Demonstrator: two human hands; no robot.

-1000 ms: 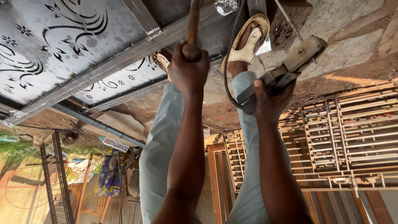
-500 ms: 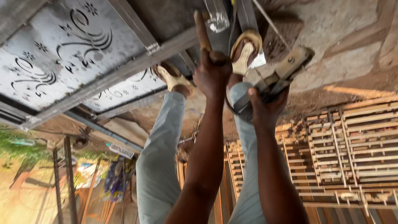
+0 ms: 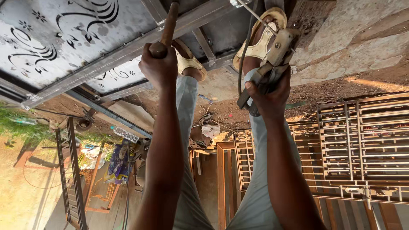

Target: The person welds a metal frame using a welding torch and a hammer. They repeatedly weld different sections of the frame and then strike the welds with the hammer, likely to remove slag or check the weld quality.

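1. The left hand (image 3: 159, 68) is closed in a fist around the end of a wooden handle (image 3: 168, 27), which runs up and out of the top of the view; its head is not visible, so it may be a hammer.
2. The right hand (image 3: 268, 96) grips a welding electrode holder (image 3: 275, 53), fingers wrapped tight around its dark grip, with a thin rod (image 3: 251, 12) sticking out of the clamp toward the top of the frame.
3. A dark cable (image 3: 243, 55) curves from the holder's grip up past the right foot.
4. Both tools are held over a metal gate panel (image 3: 64, 30) with cut scroll patterns, framed by square steel tube (image 3: 128, 53).
5. The person's feet, in pale sandals (image 3: 189, 64), rest on or by the frame; grey trousers cover the legs.
6. Stacked steel grilles (image 3: 362, 145) lie on the ground to the right, well apart from the hands.
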